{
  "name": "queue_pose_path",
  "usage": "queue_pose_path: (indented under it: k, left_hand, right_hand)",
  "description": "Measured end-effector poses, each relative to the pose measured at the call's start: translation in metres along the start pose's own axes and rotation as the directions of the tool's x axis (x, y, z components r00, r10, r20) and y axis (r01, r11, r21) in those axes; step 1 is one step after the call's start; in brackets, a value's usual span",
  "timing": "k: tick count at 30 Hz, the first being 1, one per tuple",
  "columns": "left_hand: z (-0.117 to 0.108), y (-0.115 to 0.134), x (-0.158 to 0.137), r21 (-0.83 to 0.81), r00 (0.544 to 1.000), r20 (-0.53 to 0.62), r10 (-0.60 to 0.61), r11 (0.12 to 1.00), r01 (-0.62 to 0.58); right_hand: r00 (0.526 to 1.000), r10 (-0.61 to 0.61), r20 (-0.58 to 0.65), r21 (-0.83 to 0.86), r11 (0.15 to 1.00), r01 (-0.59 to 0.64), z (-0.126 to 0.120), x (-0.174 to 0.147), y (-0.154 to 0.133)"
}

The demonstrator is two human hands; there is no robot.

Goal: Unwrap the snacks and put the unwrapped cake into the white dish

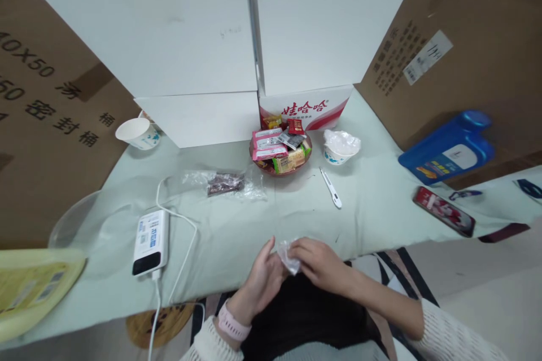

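A small, crumpled piece of clear plastic (289, 261) is pinched in the fingers of my right hand (324, 265), just over the near edge of the table. My left hand (266, 273) is beside it with the palm turned inward. Its thumb points up, apart from the fingers, and the fingertips come close to the plastic; whether they touch it I cannot tell. Farther in on the table lies a dark brown bar-shaped piece (226, 183) in a clear wrapper. Behind it stands a round bowl (271, 170) of packaged snacks.
A white utility knife (331, 187) lies right of centre. Behind it is a paper cup (336, 156) lined with plastic; another cup (139, 133) leans at left. A power bank (151, 242) with a white cable, phone (444, 211) and blue bottle (449, 146) flank the work area. Boxes (326, 34) wall the back.
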State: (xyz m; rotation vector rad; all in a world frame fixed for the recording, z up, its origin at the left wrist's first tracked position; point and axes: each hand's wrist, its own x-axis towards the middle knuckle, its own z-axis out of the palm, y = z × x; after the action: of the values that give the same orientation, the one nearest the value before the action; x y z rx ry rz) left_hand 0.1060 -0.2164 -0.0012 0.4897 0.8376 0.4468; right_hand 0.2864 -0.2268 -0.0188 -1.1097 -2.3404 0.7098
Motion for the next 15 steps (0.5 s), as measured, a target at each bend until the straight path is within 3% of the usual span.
queue_pose_path:
  k: [2,3,4,7,9,10,12,15]
  left_hand:
    - [-0.010,0.000,-0.001,0.094,0.999,0.002,-0.035,0.995,0.035]
    - [-0.016,0.001,-0.002,0.130,0.999,-0.013,-0.032,0.991,0.033]
    - [-0.022,0.002,-0.002,0.159,0.999,-0.033,-0.014,0.987,0.019]
    - [-0.038,0.006,-0.003,0.227,0.995,-0.074,0.073,0.972,-0.054]
    - [-0.045,0.010,-0.004,0.253,0.989,-0.085,0.122,0.962,-0.097]
    - [-0.048,0.011,-0.005,0.262,0.986,-0.088,0.143,0.958,-0.115]
    - [-0.050,0.014,-0.007,0.272,0.978,-0.104,0.179,0.951,-0.146]
    - [-0.056,0.022,-0.011,0.333,0.952,-0.179,0.248,0.926,-0.178]
  right_hand:
    - [0.994,0.070,-0.084,0.044,0.997,-0.067,-0.025,0.007,0.030]
    - [0.974,0.109,-0.198,0.002,0.994,-0.111,-0.043,0.013,0.048]
    - [0.922,0.163,-0.351,-0.057,0.979,-0.195,-0.065,0.020,0.067]
    - [0.653,0.265,-0.710,-0.162,0.841,-0.517,-0.132,0.047,0.123]
    - [0.576,0.225,-0.786,-0.215,0.774,-0.595,-0.162,0.065,0.154]
    - [0.581,0.223,-0.783,-0.248,0.745,-0.620,-0.169,0.074,0.166]
    - [0.651,0.271,-0.709,-0.324,0.695,-0.642,-0.170,0.087,0.182]
    - [0.758,0.448,-0.474,-0.433,0.631,-0.644,-0.153,0.097,0.191]
